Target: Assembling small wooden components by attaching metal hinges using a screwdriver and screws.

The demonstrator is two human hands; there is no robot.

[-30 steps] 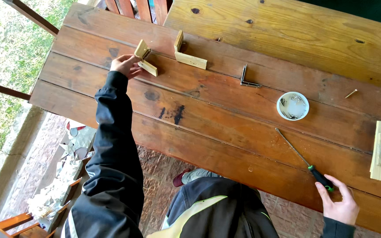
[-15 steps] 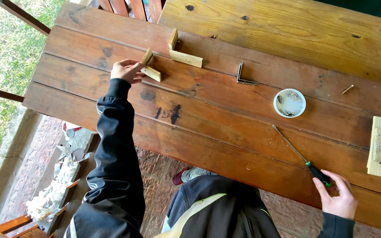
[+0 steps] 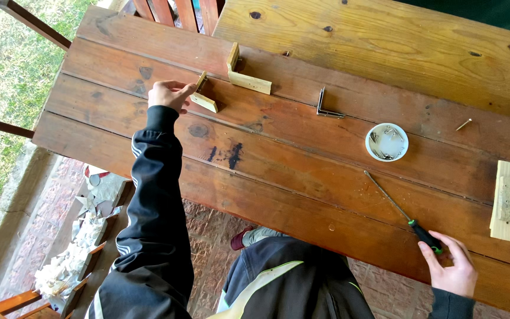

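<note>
Two hands work at a long plank table (image 3: 302,177), its near edge running across the view above a brick floor. The left hand (image 3: 169,94), arm stretched toward the table's far left corner, has its fingers pinched closed on a small L-shaped wood corner piece (image 3: 203,94). A larger L-shaped wood piece (image 3: 246,74) lies just beyond it, nearer the far edge. At the right end sits a block of stacked wood pieces (image 3: 509,201), close to the near edge. The right hand (image 3: 453,269) rests at the near edge with its fingers loosely curled around the black and green handle of a screwdriver (image 3: 405,215), whose shaft lies flat, pointing toward the table's middle. A small round white dish (image 3: 386,142) holds a heap of thin metal nails or screws; which of them they are is hard to tell. A metal angle bracket (image 3: 326,107) stands left of the dish. One loose screw (image 3: 463,124) lies toward the far right edge. The right wrist is cut off by the frame.
</note>
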